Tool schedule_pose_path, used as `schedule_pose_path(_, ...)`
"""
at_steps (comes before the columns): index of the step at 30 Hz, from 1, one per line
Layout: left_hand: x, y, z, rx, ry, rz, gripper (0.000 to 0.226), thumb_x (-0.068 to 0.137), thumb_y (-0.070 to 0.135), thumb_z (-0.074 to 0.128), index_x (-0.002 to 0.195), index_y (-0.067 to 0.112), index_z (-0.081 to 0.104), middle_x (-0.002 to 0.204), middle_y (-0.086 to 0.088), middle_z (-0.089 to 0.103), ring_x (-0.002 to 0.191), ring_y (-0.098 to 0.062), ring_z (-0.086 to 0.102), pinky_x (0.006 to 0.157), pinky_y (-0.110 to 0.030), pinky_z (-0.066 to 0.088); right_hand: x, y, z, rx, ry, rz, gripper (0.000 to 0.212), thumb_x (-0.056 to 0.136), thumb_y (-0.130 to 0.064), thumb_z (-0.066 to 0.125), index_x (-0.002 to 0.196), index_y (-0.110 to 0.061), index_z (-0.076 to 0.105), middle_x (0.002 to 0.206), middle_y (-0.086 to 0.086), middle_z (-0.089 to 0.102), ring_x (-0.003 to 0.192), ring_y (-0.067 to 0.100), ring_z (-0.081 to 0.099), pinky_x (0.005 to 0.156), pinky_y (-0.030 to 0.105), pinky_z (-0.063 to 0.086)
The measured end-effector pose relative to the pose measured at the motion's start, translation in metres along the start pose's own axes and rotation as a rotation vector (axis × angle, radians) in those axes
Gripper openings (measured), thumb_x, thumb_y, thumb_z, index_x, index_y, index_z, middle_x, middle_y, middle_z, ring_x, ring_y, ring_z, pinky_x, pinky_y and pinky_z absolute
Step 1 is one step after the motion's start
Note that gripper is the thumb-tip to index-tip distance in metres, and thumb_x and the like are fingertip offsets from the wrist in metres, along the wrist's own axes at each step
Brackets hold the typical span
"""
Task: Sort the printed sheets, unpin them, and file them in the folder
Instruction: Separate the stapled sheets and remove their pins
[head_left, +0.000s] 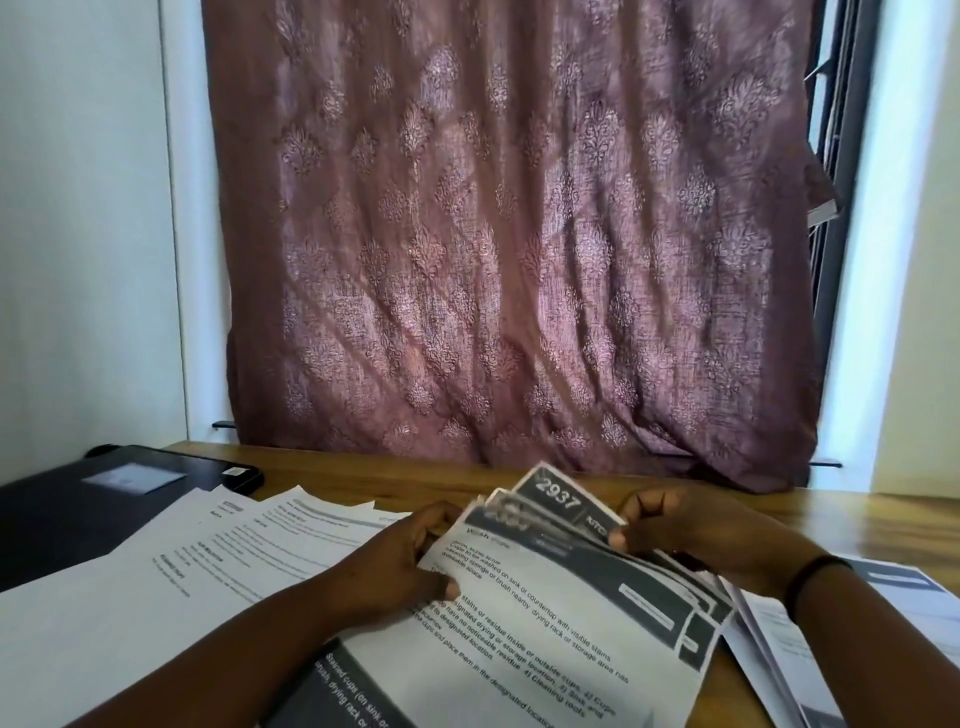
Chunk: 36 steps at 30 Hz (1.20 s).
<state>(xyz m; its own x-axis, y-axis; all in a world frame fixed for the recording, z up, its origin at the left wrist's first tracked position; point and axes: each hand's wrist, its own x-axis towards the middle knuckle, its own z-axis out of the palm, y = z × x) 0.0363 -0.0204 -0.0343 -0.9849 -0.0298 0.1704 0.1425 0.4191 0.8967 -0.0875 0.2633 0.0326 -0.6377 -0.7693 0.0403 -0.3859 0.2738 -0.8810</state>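
Observation:
Both of my hands hold a fanned bundle of printed sheets (561, 597) with dark header bands, tilted over the wooden desk (857, 514). My left hand (400, 561) grips the bundle's left edge, thumb on the top page. At the top corner, my right hand (691, 530) pinches the sheets near the one marked 2937 (563, 501). A dark folder (104, 493) lies flat at the far left. No pin is visible.
Several loose white sheets (208, 561) are spread on the desk to the left, and more printed pages (831, 639) lie at the right under my forearm. A small black object (241, 475) rests on the folder's corner. A patterned maroon curtain (519, 234) hangs behind the desk.

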Motion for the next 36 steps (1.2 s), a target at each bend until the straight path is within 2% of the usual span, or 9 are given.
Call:
schedule_pose_path(4,0.0,-0.002,0.001,0.132,0.055,0.028,0.031,0.08,-0.003,0.069,0.1,0.016,0.057,0.097,0.006,0.072,0.088,-0.014,0.069,0.066,-0.027,0.053,-0.002,-0.005,0.004,-0.105,-0.216,0.061,0.017,0.071,-0.01,0.082,0.073,-0.02,0.07,0.069,-0.005,0.062,0.058,0.006,0.05,0.055,0.017,0.037)
schedule_pose_path(16,0.001,0.001,0.002,0.288,0.089,0.08,0.025,0.078,0.004,0.075,0.09,0.02,0.059,0.09,0.01,0.072,0.08,-0.009,0.067,0.066,-0.026,0.051,-0.001,-0.012,0.017,-0.128,-0.31,-0.001,0.016,0.069,-0.033,0.081,0.08,-0.027,0.073,0.077,-0.005,0.062,0.072,0.01,0.052,0.07,0.023,0.039)
schedule_pose_path(18,0.001,-0.001,0.002,0.267,0.101,0.063,0.027,0.078,0.002,0.073,0.087,0.022,0.059,0.088,0.006,0.072,0.078,-0.009,0.067,0.064,-0.027,0.051,0.001,-0.015,0.021,-0.104,-0.266,-0.04,0.027,0.071,-0.046,0.078,0.088,-0.026,0.074,0.087,-0.003,0.067,0.081,0.016,0.059,0.081,0.028,0.045)
schedule_pose_path(21,0.002,-0.002,0.002,0.272,0.104,0.082,0.033,0.076,-0.001,0.075,0.08,0.028,0.061,0.089,-0.002,0.072,0.081,-0.013,0.069,0.065,-0.028,0.053,0.0,-0.017,0.026,-0.249,-0.154,-0.019,0.067,0.069,-0.076,0.063,0.103,-0.019,0.074,0.107,0.008,0.072,0.1,0.027,0.068,0.1,0.041,0.048)
schedule_pose_path(23,0.003,-0.001,0.003,0.246,0.105,0.072,0.035,0.076,-0.006,0.074,0.077,0.027,0.061,0.084,0.004,0.072,0.079,-0.004,0.067,0.063,-0.02,0.051,0.002,-0.015,0.029,-0.314,-0.112,0.001,0.08,0.062,-0.085,0.058,0.094,-0.013,0.073,0.096,0.01,0.073,0.082,0.018,0.066,0.09,0.033,0.05)
schedule_pose_path(25,0.004,0.0,0.004,0.232,0.098,0.063,0.033,0.076,-0.008,0.072,0.08,0.022,0.06,0.082,0.009,0.071,0.079,0.0,0.066,0.062,-0.016,0.049,0.002,-0.016,0.032,-0.294,-0.097,0.027,0.07,0.059,-0.082,0.064,0.072,-0.013,0.07,0.07,0.003,0.058,0.065,0.012,0.049,0.069,0.024,0.041)
schedule_pose_path(29,0.003,0.0,0.004,0.23,0.089,0.064,0.032,0.077,-0.007,0.071,0.081,0.022,0.059,0.08,0.019,0.07,0.076,0.006,0.063,0.063,-0.014,0.047,0.007,-0.012,0.031,-0.251,-0.098,0.049,0.093,0.05,-0.078,0.074,0.086,0.007,0.063,0.079,0.007,0.048,0.073,0.018,0.042,0.074,0.029,0.031)
schedule_pose_path(32,0.004,-0.003,0.003,0.215,0.096,0.06,0.03,0.078,-0.004,0.072,0.08,0.024,0.059,0.078,0.019,0.069,0.075,0.007,0.062,0.064,-0.015,0.047,0.006,-0.015,0.032,-0.241,-0.106,0.055,0.064,0.059,-0.064,0.076,0.073,-0.004,0.06,0.068,0.009,0.041,0.06,0.016,0.038,0.062,0.024,0.031)
schedule_pose_path(36,0.005,-0.004,0.005,0.19,0.077,0.048,0.033,0.076,-0.001,0.073,0.077,0.027,0.057,0.073,0.022,0.066,0.07,0.008,0.057,0.061,-0.015,0.043,0.006,-0.011,0.028,-0.185,-0.193,0.054,0.069,0.063,-0.059,0.08,0.096,0.001,0.07,0.086,0.014,0.064,0.073,0.023,0.053,0.071,0.031,0.041)
